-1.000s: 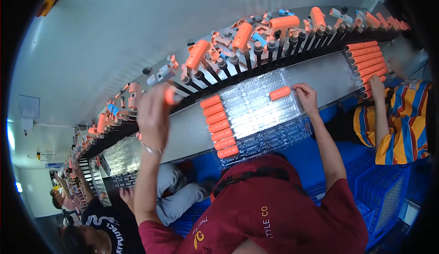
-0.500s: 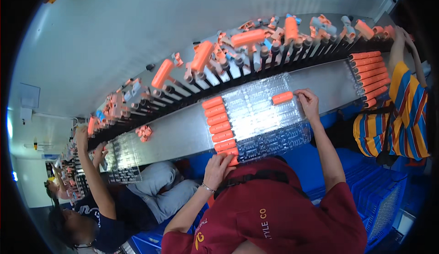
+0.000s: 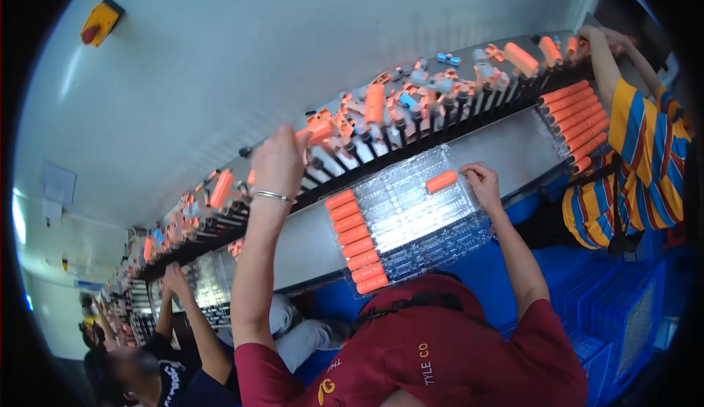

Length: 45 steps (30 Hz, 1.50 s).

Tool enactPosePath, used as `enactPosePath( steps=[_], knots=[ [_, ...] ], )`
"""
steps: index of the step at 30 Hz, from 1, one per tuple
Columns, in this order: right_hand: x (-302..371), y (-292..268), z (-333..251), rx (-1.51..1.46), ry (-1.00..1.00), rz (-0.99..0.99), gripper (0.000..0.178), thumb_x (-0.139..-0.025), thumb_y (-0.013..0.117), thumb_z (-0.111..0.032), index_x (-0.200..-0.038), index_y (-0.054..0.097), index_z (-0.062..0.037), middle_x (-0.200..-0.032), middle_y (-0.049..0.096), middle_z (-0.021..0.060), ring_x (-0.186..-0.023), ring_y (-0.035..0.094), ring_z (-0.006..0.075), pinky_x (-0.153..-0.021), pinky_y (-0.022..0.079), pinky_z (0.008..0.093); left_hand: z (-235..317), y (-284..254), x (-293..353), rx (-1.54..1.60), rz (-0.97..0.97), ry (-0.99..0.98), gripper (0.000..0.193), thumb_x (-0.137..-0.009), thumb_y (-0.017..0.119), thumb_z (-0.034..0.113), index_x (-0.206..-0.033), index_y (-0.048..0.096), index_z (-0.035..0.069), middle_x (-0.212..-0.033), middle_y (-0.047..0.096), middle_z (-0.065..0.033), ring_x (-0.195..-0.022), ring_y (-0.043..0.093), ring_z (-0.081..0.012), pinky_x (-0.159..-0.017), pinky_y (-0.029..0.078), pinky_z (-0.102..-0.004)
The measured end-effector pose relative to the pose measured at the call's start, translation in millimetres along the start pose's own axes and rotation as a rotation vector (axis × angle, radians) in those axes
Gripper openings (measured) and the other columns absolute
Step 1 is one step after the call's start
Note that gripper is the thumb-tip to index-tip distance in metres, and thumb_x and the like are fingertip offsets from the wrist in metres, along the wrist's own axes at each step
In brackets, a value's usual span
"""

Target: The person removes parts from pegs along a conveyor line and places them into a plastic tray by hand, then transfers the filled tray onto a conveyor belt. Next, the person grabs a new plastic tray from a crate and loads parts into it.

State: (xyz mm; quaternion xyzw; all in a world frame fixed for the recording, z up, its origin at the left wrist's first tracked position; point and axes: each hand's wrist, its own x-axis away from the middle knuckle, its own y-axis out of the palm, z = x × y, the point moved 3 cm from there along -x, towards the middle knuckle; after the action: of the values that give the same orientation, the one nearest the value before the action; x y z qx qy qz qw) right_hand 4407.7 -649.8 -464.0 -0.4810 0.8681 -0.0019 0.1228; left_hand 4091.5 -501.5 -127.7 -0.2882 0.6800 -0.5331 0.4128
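Note:
My left hand is raised over the rack, its fingers closed at one end of an orange cylinder. Motion blurs that hand, and part of its grip is hidden. My right hand is by the right edge of a clear moulded plastic tray, fingers curled into a pinch; what they hold, if anything, I cannot make out. Just left of those fingertips, a single orange cylinder lies in the tray. Down the tray's left side runs a column of several orange cylinders.
Dark upright rods line the rack, with loose orange, grey and blue pieces behind them. At right, a co-worker in a striped shirt reaches over another orange column. A second co-worker sits left. Blue crates stand lower right.
My left hand has left the near end of the orange column and risen up and left to the rack. My right hand stays by the tray edge. The view has shifted.

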Motion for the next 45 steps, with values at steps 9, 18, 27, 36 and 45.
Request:
enactPosePath(
  steps=[9,18,27,36,45],
  knots=[
    [4,0,-4,-0.047,0.017,0.023,0.016,-0.091,0.060,0.001,-0.096,0.075,0.0012,-0.086,0.066,0.0060,-0.069,0.060,0.0095,-0.064,0.048,0.0228,-63,-2,-5,-0.038,-0.142,-0.152,0.055,-0.097,0.057,0.049,-0.089,0.074,-0.002,-0.081,0.069,-0.0277,-0.082,0.068,-0.0450,-0.077,0.054,-0.0497],
    [7,-5,-10,-0.068,0.034,0.022,0.017,-0.091,0.059,0.003,-0.097,0.075,0.0012,-0.087,0.066,0.0047,-0.069,0.059,0.0087,-0.064,0.048,0.0221,-115,5,39,0.151,0.035,0.106,0.029,-0.083,0.072,0.011,-0.109,0.065,0.003,-0.102,0.067,-0.0202,-0.093,0.063,-0.0418,-0.077,0.051,-0.0488],
    [9,-11,-17,0.006,0.045,0.023,0.017,-0.091,0.058,0.001,-0.095,0.074,0.0010,-0.085,0.066,0.0062,-0.068,0.060,0.0097,-0.065,0.049,0.0237,-73,-1,126,0.218,0.677,-0.009,0.030,-0.085,0.066,-0.004,-0.114,0.065,0.003,-0.105,0.068,-0.0133,-0.098,0.065,-0.0341,-0.087,0.052,-0.0431],
    [6,-8,-23,0.010,0.030,0.025,0.017,-0.090,0.059,0.001,-0.095,0.075,0.0009,-0.086,0.069,0.0075,-0.070,0.064,0.0120,-0.064,0.050,0.0254,44,171,97,0.531,0.099,0.262,0.058,-0.084,0.066,-0.003,-0.140,0.050,0.004,-0.123,0.053,-0.0202,-0.114,0.054,-0.0381,-0.100,0.046,-0.0444],
    [4,-14,-13,0.050,0.016,0.035,0.017,-0.089,0.059,-0.001,-0.094,0.075,-0.0004,-0.085,0.070,0.0090,-0.071,0.066,0.0156,-0.064,0.051,0.0269,64,148,105,0.637,0.098,0.228,0.040,-0.090,0.062,0.001,-0.130,0.060,0.007,-0.122,0.055,-0.0174,-0.116,0.052,-0.0374,-0.101,0.044,-0.0447]
  ],
)
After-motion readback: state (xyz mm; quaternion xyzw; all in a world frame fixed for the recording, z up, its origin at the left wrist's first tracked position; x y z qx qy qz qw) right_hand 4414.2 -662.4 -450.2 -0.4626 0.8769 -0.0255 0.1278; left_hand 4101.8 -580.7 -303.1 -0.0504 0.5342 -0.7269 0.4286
